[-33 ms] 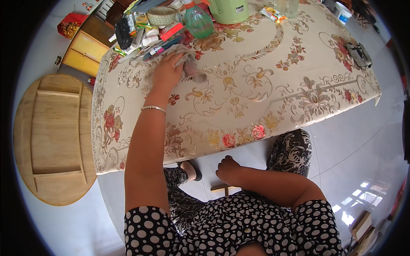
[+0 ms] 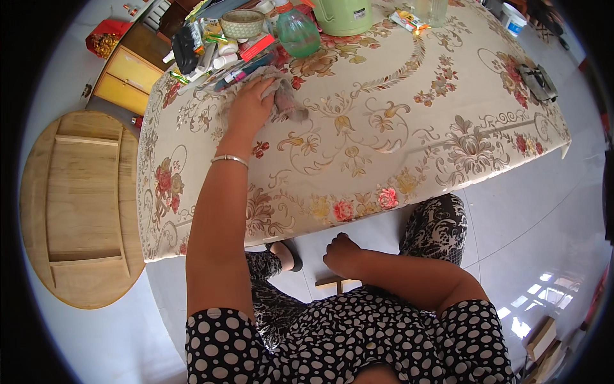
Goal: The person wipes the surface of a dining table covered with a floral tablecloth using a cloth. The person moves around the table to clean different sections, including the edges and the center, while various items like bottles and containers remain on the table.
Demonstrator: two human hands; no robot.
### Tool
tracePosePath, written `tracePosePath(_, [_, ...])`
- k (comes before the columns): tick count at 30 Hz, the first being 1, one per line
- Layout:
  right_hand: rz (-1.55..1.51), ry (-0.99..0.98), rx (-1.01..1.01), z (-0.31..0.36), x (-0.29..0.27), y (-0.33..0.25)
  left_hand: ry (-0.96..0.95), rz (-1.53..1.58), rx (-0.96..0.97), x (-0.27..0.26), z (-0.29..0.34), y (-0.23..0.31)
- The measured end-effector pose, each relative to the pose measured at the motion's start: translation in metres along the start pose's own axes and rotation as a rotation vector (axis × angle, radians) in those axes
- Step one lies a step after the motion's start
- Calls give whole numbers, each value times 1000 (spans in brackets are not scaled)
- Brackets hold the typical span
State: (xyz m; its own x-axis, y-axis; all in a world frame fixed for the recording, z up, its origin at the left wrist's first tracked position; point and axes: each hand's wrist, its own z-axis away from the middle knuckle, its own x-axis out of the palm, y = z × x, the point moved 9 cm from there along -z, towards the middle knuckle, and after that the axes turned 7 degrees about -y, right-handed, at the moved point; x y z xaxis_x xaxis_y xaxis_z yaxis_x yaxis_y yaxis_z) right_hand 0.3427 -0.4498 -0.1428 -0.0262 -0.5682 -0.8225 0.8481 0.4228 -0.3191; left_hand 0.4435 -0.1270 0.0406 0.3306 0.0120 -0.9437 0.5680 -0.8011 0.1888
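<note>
My left hand (image 2: 251, 105) presses a crumpled greyish cloth (image 2: 289, 105) onto the flowered tablecloth (image 2: 358, 137), close to a cluster of small items at the far left. Its fingers are bent over the cloth, which bunches out to the right of the thumb. A flat clear package (image 2: 246, 72) with pens or similar slim things lies just beyond the fingertips. My right hand (image 2: 343, 255) is curled into a fist in front of my body, below the table's near edge, and nothing shows in it.
Beyond the cloth stand a spray bottle (image 2: 297, 33) with green liquid, a patterned bowl (image 2: 242, 24), a green bucket-like container (image 2: 343, 16) and a red box (image 2: 258, 47). A grey item (image 2: 538, 82) lies at the right. A round wooden tabletop (image 2: 83, 211) leans left of the table.
The cloth's loose right end has shifted very slightly to the left. Both arms look almost unmoved.
</note>
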Motion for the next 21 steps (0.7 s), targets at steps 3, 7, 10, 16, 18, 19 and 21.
tracePosePath(3, [-13,10,6,-2,-1,8,4,-6,4,2,-5,-5])
tracePosePath(7, [10,12,35,-7,-2,22,-11,3,28,-4,13,6])
tracePosePath(10, [6,-13,72,-1,-17,22,14,25,100,-17,53,17])
tracePosePath(16, [35,-99,43,-9,8,18,-39,47,117,-42,130,44])
tracePosePath(18, [35,-104,44,-11,9,17,-63,20,97,-50,155,51])
tracePosePath(19, [59,-94,52,-9,9,18,-70,8,89,-54,166,55])
tracePosePath(21, [79,-94,56,-7,6,18,-80,-11,73,-62,187,66])
